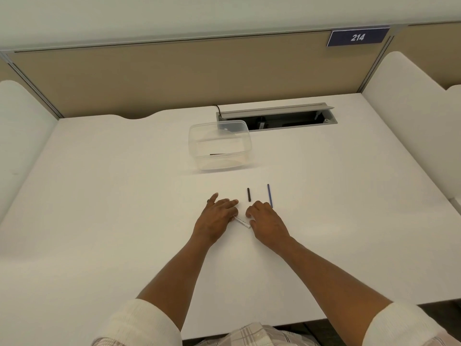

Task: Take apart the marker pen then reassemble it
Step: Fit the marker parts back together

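Left hand (217,213), centre of frame, lies palm-down on the desk (99,196) with fingers straight and spread; its thumb side covers one end of the white barrel (241,223), though whether it pinches the barrel cannot be told. Right hand (264,219), just right of it, has fingers curled downward; its thumb touches the barrel's other end; a firm grasp cannot be confirmed. Just above the right fingers lies the dark cap (249,195); right of it the blue rod (270,195), its lower end beside the knuckles. Higher, at centre, stands a clear tub (219,146); behind it an open cable tray (277,117); upper right, plate 214 (358,37).
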The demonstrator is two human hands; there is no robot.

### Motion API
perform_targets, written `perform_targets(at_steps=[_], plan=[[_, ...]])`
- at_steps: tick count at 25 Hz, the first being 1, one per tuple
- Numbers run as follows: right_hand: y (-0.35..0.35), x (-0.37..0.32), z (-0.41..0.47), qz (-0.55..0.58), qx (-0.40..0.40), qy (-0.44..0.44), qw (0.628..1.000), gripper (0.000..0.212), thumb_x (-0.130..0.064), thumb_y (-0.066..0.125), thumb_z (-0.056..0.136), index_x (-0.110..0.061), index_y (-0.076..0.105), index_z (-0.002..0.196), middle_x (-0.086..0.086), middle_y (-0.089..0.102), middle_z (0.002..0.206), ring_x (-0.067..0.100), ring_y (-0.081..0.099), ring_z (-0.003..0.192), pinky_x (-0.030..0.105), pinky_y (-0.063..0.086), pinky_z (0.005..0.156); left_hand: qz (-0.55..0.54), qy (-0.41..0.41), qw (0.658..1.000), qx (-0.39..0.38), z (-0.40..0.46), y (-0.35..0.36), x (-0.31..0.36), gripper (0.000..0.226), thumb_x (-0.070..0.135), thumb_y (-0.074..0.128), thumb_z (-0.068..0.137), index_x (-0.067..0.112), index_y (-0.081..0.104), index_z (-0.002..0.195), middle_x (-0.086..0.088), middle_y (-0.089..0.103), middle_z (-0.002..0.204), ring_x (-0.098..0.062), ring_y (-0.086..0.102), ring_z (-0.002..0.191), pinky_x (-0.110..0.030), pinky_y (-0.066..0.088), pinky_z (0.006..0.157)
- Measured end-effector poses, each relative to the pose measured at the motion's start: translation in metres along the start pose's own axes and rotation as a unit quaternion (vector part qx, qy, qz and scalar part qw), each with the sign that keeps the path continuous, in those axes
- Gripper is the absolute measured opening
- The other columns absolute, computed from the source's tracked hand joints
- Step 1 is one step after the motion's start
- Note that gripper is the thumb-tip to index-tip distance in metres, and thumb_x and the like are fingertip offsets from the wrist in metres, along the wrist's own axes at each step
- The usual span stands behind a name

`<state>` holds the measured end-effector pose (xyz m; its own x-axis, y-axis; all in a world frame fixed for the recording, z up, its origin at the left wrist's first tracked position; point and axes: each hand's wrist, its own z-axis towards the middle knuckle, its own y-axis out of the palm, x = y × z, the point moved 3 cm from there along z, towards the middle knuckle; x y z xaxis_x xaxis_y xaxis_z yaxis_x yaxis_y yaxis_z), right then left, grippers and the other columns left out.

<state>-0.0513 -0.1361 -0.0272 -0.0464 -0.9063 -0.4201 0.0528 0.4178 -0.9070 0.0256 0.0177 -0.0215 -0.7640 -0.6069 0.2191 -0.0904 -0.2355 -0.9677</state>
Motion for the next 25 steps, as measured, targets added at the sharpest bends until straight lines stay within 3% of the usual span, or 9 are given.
perform_targets(at_steps=[4,6,9,11,18,25], plan=[[-0.010,0.006,0.009,0.026,0.008,0.003,1.000,0.023,-0.003,0.058,0.084,-0.012,0.062,0.105,0.005,0.057,0.106,0.026,0.051,0.096,0.036,0.045,0.086,-0.031,-0.009,0.999,-0.004,0.006,-0.001,-0.004,0.012,0.007,0.060,0.091,0.017,0.065,0.093,-0.001,0.060,0.136,-0.020,0.059,0.119,-0.032,0.026,0.115],[-0.022,0.012,0.016,0.032,0.025,0.020,0.999,0.025,-0.002,0.060,0.085,-0.010,0.061,0.108,0.006,0.057,0.109,0.027,0.050,0.099,0.032,0.042,0.086,-0.039,-0.026,0.999,0.008,0.010,-0.006,-0.006,0.011,0.006,0.060,0.091,0.016,0.063,0.091,0.000,0.062,0.133,-0.025,0.060,0.116,-0.032,0.036,0.109],[-0.036,0.027,0.028,0.028,0.040,0.059,0.997,0.023,-0.004,0.060,0.086,-0.010,0.059,0.108,0.005,0.056,0.108,0.028,0.049,0.101,0.035,0.043,0.083,-0.042,-0.048,0.998,0.013,0.017,-0.018,-0.009,0.006,0.012,0.057,0.093,0.017,0.060,0.095,0.004,0.068,0.115,-0.031,0.062,0.093,-0.038,0.052,0.081],[-0.041,0.037,0.035,0.020,0.039,0.099,0.994,0.019,-0.009,0.059,0.088,-0.010,0.057,0.107,0.005,0.055,0.106,0.027,0.049,0.100,0.033,0.040,0.079,-0.036,-0.070,0.997,0.004,0.024,-0.024,-0.014,0.007,0.017,0.054,0.094,0.019,0.059,0.097,0.004,0.066,0.101,-0.030,0.059,0.080,-0.037,0.048,0.065],[-0.038,0.053,0.046,0.033,0.015,0.230,0.973,0.023,-0.023,0.057,0.092,-0.009,0.052,0.110,0.008,0.054,0.113,0.029,0.048,0.109,0.039,0.044,0.087,-0.048,-0.109,0.993,0.005,0.041,-0.032,-0.027,0.006,0.021,0.056,0.095,0.020,0.058,0.100,0.001,0.065,0.097,-0.029,0.058,0.081,-0.036,0.047,0.065],[-0.034,0.054,0.058,-0.003,0.016,0.225,0.974,0.020,-0.020,0.054,0.093,-0.007,0.052,0.108,0.009,0.054,0.111,0.028,0.050,0.105,0.036,0.043,0.083,-0.052,-0.120,0.991,0.008,0.046,-0.029,-0.033,0.004,0.021,0.057,0.095,0.020,0.056,0.098,0.002,0.063,0.094,-0.028,0.057,0.079,-0.033,0.041,0.062]])
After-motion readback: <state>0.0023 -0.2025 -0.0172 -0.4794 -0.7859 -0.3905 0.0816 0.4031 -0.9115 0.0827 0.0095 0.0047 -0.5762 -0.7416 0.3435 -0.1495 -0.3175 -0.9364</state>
